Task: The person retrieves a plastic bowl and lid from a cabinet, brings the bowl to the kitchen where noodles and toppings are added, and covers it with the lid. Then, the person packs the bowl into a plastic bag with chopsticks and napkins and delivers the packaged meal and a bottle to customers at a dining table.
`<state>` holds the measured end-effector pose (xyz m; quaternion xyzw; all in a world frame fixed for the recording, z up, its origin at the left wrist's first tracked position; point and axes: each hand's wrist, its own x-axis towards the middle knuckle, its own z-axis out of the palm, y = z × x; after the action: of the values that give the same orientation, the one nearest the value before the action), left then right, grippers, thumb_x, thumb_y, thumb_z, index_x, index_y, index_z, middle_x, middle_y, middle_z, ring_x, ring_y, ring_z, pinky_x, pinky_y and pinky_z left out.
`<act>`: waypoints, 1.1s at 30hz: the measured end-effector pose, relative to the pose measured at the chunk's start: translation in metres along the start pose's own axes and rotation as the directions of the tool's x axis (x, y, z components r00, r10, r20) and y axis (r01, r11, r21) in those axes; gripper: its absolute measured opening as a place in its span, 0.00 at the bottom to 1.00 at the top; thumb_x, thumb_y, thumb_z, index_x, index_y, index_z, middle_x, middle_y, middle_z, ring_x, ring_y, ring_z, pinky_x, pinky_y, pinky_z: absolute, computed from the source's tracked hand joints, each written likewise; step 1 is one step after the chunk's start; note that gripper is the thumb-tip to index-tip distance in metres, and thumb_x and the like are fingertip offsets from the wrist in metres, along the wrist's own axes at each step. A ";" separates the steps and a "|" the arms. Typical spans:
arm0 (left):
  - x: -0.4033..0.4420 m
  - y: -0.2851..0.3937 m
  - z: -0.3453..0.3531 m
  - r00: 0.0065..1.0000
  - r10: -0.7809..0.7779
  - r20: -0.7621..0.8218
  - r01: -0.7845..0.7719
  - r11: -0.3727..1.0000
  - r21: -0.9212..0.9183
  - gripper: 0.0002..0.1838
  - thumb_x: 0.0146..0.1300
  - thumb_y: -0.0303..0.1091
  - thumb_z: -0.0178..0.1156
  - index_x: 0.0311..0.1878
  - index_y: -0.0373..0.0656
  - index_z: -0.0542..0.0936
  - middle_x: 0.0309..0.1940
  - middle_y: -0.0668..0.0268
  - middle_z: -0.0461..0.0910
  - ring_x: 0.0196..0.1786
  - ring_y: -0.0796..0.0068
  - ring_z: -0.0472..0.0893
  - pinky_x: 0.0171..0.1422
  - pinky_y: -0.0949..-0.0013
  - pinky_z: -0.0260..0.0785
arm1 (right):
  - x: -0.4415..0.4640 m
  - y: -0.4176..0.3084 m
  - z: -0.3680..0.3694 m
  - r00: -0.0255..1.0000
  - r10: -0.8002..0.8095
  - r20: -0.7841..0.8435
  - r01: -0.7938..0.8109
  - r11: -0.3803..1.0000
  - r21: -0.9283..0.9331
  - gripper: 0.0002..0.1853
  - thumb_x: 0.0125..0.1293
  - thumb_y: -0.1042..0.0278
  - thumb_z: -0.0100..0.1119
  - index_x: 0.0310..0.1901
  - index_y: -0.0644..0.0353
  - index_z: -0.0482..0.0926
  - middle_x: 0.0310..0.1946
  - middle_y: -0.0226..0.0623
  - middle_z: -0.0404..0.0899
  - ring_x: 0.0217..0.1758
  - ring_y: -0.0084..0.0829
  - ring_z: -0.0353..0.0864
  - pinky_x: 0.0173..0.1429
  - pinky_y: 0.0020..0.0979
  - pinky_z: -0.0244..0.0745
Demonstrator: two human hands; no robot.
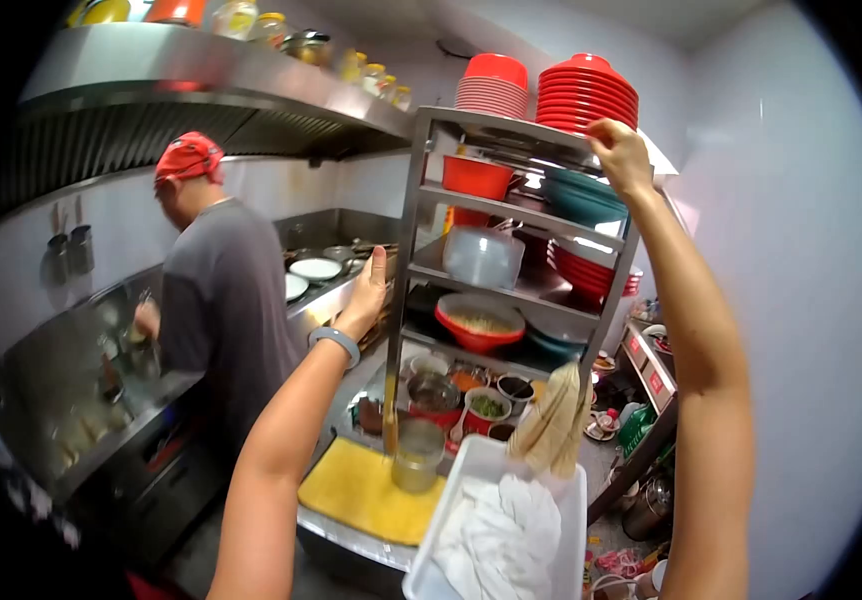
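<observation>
My left hand [366,290], with a grey bangle at its wrist, is raised left of the metal shelf rack [413,210]. Its thumb stretches upward and no held object shows; the other fingers are partly hidden. At the rack's top right corner my right hand [621,158] has its fingers bent together, close to the base of a stack of red dishes [588,95]. Whether it grips a dish rim, the shelf edge or something small, I cannot tell. Beside that stack stands a pile of red bowls [492,82].
A co-worker in a red head covering [189,157] stands at the left counter. The rack holds a green bowl [583,195], a clear container [482,257] and a red-rimmed bowl [481,320]. Below are a yellow board [366,490] and a white tub [573,510] with white cloth [501,535].
</observation>
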<state>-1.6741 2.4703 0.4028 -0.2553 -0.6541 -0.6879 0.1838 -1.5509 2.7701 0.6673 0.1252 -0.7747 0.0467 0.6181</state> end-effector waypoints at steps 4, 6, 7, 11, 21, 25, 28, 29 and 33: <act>0.117 -0.043 0.015 0.996 0.088 -0.001 -0.088 0.991 0.098 0.56 0.54 0.76 0.36 0.67 0.30 0.49 0.63 0.38 0.57 0.69 0.52 0.55 0.70 0.64 0.45 | 0.050 -0.012 0.065 0.993 -0.090 0.075 0.103 0.975 -0.196 0.12 0.57 0.64 0.59 0.43 0.54 0.78 0.36 0.36 0.79 0.43 0.35 0.77 0.46 0.35 0.72; 0.169 -0.079 0.034 0.990 0.139 -0.008 -0.139 0.990 -0.019 0.53 0.54 0.74 0.42 0.66 0.31 0.53 0.57 0.40 0.65 0.63 0.52 0.64 0.66 0.62 0.54 | 0.081 -0.005 0.100 0.993 -0.104 0.062 0.118 0.947 -0.298 0.14 0.58 0.63 0.58 0.47 0.52 0.76 0.41 0.35 0.77 0.49 0.36 0.74 0.52 0.35 0.71; 0.174 -0.075 0.038 0.987 0.158 -0.013 -0.158 0.986 -0.058 0.52 0.54 0.73 0.45 0.66 0.32 0.54 0.54 0.42 0.69 0.59 0.52 0.69 0.63 0.62 0.58 | 0.097 -0.003 0.116 0.992 -0.111 0.055 0.123 0.930 -0.346 0.15 0.58 0.63 0.59 0.48 0.51 0.76 0.42 0.34 0.77 0.50 0.37 0.72 0.54 0.36 0.70; 0.176 -0.065 0.030 0.978 0.209 -0.020 -0.207 0.974 0.092 0.45 0.52 0.72 0.48 0.56 0.36 0.68 0.40 0.51 0.78 0.45 0.56 0.77 0.50 0.60 0.67 | 0.145 -0.002 0.167 0.990 -0.069 0.120 0.118 0.873 -0.473 0.13 0.59 0.63 0.57 0.46 0.49 0.77 0.43 0.34 0.76 0.51 0.36 0.72 0.54 0.36 0.71; 0.187 -0.095 0.056 0.917 0.376 -0.132 -0.360 0.923 0.134 0.40 0.52 0.73 0.45 0.41 0.36 0.71 0.29 0.52 0.76 0.31 0.49 0.71 0.40 0.54 0.63 | 0.195 0.001 0.224 0.963 -0.131 0.235 0.252 0.748 -0.614 0.05 0.56 0.66 0.56 0.32 0.55 0.79 0.33 0.35 0.80 0.39 0.38 0.78 0.43 0.36 0.72; 0.189 -0.095 0.054 0.898 0.418 -0.134 -0.413 0.908 0.065 0.41 0.54 0.73 0.42 0.41 0.35 0.71 0.29 0.53 0.76 0.33 0.51 0.73 0.44 0.57 0.61 | 0.205 0.008 0.233 0.938 -0.195 0.288 0.343 0.657 -0.671 0.04 0.55 0.66 0.56 0.31 0.54 0.78 0.31 0.35 0.79 0.37 0.38 0.78 0.42 0.36 0.72; 0.187 -0.093 0.051 0.893 0.432 -0.129 -0.428 0.902 0.059 0.42 0.54 0.73 0.41 0.42 0.35 0.70 0.31 0.53 0.76 0.35 0.52 0.75 0.45 0.59 0.61 | 0.218 0.006 0.233 0.886 -0.216 0.411 0.451 0.609 -0.653 0.03 0.52 0.69 0.55 0.28 0.56 0.76 0.29 0.37 0.79 0.35 0.41 0.77 0.39 0.37 0.72; 0.187 -0.093 0.051 0.896 0.427 -0.122 -0.423 0.904 0.058 0.42 0.54 0.74 0.40 0.42 0.35 0.70 0.31 0.54 0.77 0.36 0.53 0.75 0.45 0.59 0.60 | 0.222 0.000 0.233 0.864 -0.172 0.472 0.474 0.593 -0.651 0.03 0.50 0.71 0.55 0.27 0.57 0.76 0.28 0.38 0.78 0.34 0.42 0.77 0.38 0.38 0.72; 0.187 -0.095 0.050 0.897 0.425 -0.120 -0.422 0.905 0.055 0.43 0.54 0.74 0.40 0.42 0.34 0.70 0.32 0.53 0.77 0.36 0.53 0.75 0.45 0.60 0.60 | 0.235 -0.005 0.239 0.850 0.002 0.526 0.451 0.512 -0.731 0.05 0.47 0.71 0.56 0.27 0.60 0.74 0.26 0.44 0.76 0.31 0.45 0.76 0.36 0.39 0.71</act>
<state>-1.8741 2.5429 0.4381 -0.3438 -0.5790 -0.6375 0.3742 -1.8240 2.6792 0.8388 -0.0741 -0.8004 -0.4422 0.3978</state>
